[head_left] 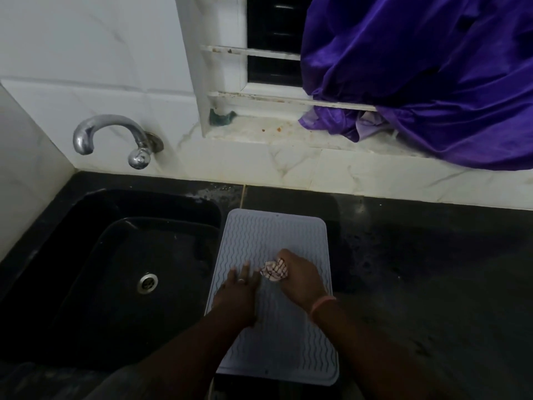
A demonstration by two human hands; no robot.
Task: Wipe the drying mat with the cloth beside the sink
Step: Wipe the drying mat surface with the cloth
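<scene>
A pale grey drying mat with wavy ridges lies on the dark counter just right of the sink. My right hand is closed around a bunched white cloth with dark stripes and presses it on the middle of the mat. My left hand lies flat on the mat's left side, fingers spread, touching the surface beside the cloth. A ring shows on one left finger and a pink band on my right wrist.
A black sink with a metal drain sits left of the mat, under a chrome tap on the white tiled wall. Purple fabric hangs over the window sill at the back right. Dark counter stretches right.
</scene>
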